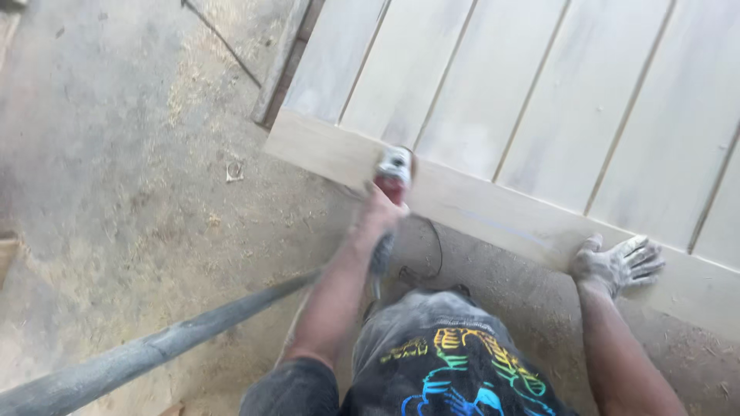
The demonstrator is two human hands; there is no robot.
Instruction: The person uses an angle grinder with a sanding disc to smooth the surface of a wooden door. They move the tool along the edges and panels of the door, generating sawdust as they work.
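1. Two hands at work: left hand (pixel 383 209) wrapped around a power grinder (pixel 393 171), right hand (pixel 617 263) pressed flat on a big pale wooden panel (pixel 539 115).
2. Grinder head sitting just beyond the left fingers, right on the panel's lower rail (pixel 478 208); grey body running back under the palm, cord (pixel 432 258) looping down behind the wrist.
3. Looks like a compact, stiff, fairly heavy tool, likely to buck and vibrate; best gripped round the body, well behind the disc.
4. Left fingers closed tight around the grinder body; exact wrap partly hidden by the wrist.
5. Right fingers (pixel 641 254) spread wide, dusty, holding nothing, tips resting on the rail's edge.
6. Panel rigid, broad, probably heavy, dust-slick on top; lying low over the sawdust-strewn floor (pixel 116 154).
7. Grey pole (pixel 154 350) slanting across, well short of the left fingers.
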